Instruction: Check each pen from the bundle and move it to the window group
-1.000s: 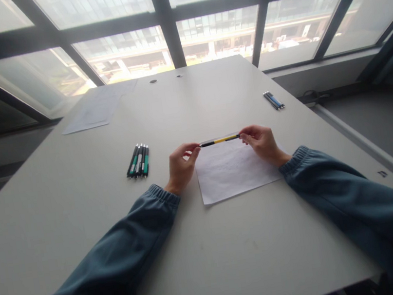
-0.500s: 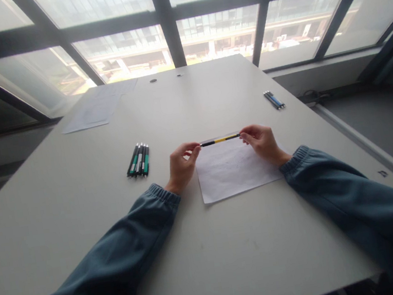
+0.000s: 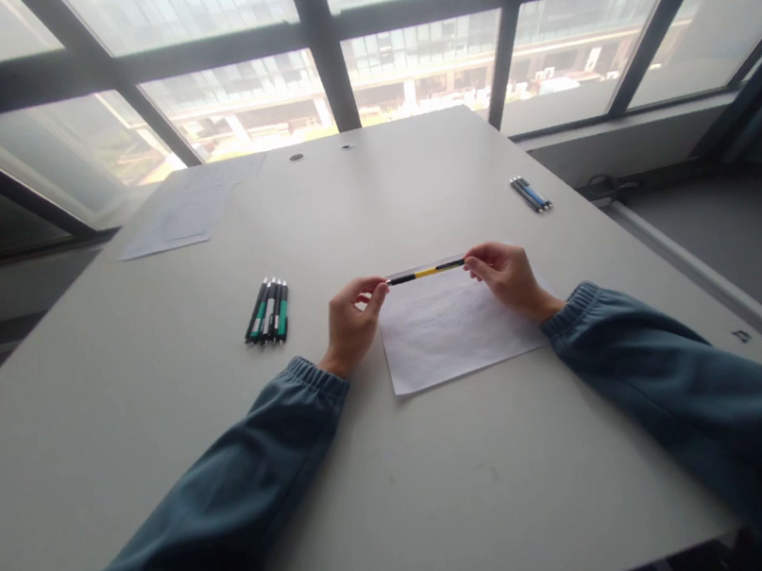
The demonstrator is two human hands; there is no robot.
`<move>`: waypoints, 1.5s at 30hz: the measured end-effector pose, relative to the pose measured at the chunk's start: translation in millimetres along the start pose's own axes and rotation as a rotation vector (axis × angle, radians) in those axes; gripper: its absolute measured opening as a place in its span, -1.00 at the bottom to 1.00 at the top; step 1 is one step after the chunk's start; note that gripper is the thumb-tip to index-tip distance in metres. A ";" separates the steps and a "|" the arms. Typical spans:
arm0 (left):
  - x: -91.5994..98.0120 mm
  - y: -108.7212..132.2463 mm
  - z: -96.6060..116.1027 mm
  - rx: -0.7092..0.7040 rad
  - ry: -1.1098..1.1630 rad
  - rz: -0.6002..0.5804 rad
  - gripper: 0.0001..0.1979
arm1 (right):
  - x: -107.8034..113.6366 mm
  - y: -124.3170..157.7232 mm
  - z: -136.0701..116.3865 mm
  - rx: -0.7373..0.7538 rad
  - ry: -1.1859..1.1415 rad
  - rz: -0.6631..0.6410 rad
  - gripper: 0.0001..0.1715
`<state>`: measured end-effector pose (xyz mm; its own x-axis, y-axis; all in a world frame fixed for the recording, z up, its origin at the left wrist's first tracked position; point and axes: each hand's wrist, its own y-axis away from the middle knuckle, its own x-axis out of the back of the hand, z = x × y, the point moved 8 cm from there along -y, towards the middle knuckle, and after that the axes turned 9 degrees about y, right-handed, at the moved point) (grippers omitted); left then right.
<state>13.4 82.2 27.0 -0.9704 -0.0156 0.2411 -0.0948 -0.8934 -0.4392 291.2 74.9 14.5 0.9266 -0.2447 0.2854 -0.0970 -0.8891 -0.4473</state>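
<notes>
A black and yellow pen [image 3: 426, 272] is stretched level between my two hands, over the far edge of a white sheet of paper [image 3: 456, 336]. My left hand [image 3: 356, 320] pinches its left end between thumb and fingers. At the other end, my right hand [image 3: 505, 278] holds the pen the same way. Left of my left hand lies a group of several pens [image 3: 267, 312], black with green or light grey barrels, side by side. Farther off to the right is a smaller bunch of blue and black pens [image 3: 531, 193].
The white table [image 3: 387, 514] extends up to a large framed window. Sheets of paper [image 3: 174, 216] lie at its far left. A round hole [image 3: 296, 157] and a small dark item [image 3: 347, 146] show near the back edge. A small dark mark [image 3: 741, 336] is near the right edge.
</notes>
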 end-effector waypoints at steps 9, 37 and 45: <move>0.1 -0.1 -0.3 0.005 -0.003 0.000 -0.70 | 0.1 0.8 -0.5 -0.007 0.007 0.003 -0.72; -1.0 0.5 2.8 0.005 -0.010 -0.017 -0.64 | 0.7 2.0 -2.5 -0.010 0.049 -0.002 -0.59; -1.2 0.3 1.9 0.003 -0.012 -0.020 -0.64 | -0.1 1.5 -2.3 -0.003 0.051 -0.008 -0.60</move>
<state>15.0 81.1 28.2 -0.9655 -0.0032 0.2605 -0.1134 -0.8951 -0.4312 290.1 72.7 15.7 0.9077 -0.2570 0.3317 -0.0908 -0.8921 -0.4426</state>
